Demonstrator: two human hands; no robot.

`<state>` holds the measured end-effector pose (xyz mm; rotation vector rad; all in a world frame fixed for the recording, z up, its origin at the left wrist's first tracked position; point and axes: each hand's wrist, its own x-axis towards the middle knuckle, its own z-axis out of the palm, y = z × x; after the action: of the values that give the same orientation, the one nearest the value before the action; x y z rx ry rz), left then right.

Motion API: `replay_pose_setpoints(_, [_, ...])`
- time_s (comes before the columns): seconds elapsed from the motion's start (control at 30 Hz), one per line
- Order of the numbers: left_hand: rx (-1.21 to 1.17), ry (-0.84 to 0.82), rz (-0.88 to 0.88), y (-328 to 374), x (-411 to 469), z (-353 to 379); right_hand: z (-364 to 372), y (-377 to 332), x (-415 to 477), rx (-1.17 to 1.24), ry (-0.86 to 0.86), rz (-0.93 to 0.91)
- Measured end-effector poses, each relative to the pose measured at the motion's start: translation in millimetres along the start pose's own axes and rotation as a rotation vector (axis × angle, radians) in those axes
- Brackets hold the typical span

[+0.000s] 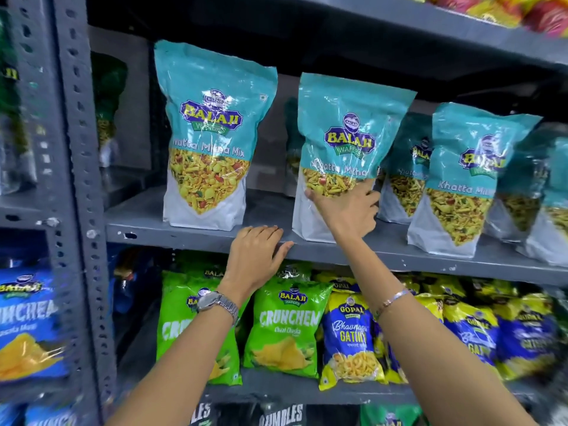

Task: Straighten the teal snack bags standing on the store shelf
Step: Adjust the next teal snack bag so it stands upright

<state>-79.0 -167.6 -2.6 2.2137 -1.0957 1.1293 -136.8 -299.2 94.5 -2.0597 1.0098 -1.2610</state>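
a: nearest the cam, two bare forearms reach up, a watch [215, 302] on the left wrist, a thin bracelet [393, 298] on the right.

b: and behind them, lower down?

a: green crunchem bags [284, 325] standing on the lower shelf, w/ blue-yellow gopal bags [350, 336] just right of them.

b: left hand?

a: left hand [256, 256] lies palm down on the front lip of the grey shelf [184, 233], fingers together and flat, holding nothing. it sits between the two nearest teal bags, touching neither.

b: right one?

a: right hand [347, 210] is pressed on the lower front of the middle teal bag [349, 149], fingers spread wide over its clear window. thumb side is hidden, so can't tell if it grips or just pushes.

b: how does that bag stand?

a: on the shelf near the front edge, top leaning a bit to the right. left teal bag [212, 133] stands apart from it, roughly upright. right teal bag [467, 176] stands near the edge too, top tilted right.

b: further back?

a: more teal bags [408, 170] behind, in shadow, prob the same kind. blurred bright packs on the top shelf [430, 26].
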Motion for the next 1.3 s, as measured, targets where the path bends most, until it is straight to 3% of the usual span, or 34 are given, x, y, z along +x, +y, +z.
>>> replay_pose_setpoints(0.37, [-0.009, 0.006, 0.017, -0.8, -0.2, 1.3, -22.2, -4.2, -19.5, -0.066, 0.008, -0.002])
replay_pose_setpoints(0.7, [0.009, -0.004, 0.020, -2.0, -0.9, 3.0, -31.9, 6.0, -11.2, -0.140, -0.141, -0.069])
replay_pose_setpoints(1.3, [0.006, -0.028, -0.012, -0.7, -1.1, 4.7, -12.1, 7.0, -0.7, -0.125, -0.140, -0.108])
